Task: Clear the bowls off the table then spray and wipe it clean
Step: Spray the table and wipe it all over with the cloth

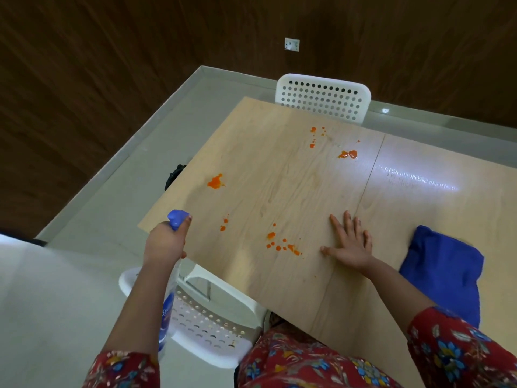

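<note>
A light wooden table (279, 175) carries several orange stains: one blot (215, 181) at the left, a group (347, 154) at the far side, and a scatter (282, 245) near my right hand. My left hand (165, 242) grips a spray bottle (167, 309) with a blue nozzle (176, 217) by the table's left corner, nozzle pointing over the tabletop. My right hand (349, 242) lies flat on the table, fingers spread. A folded blue cloth (444, 273) sits on the table to the right of that hand. No bowls are in view.
A white perforated chair (321, 98) stands at the far side of the table. Another white chair (207, 317) is tucked under the near left edge. Grey floor lies left of the table, and dark wood walls stand behind it.
</note>
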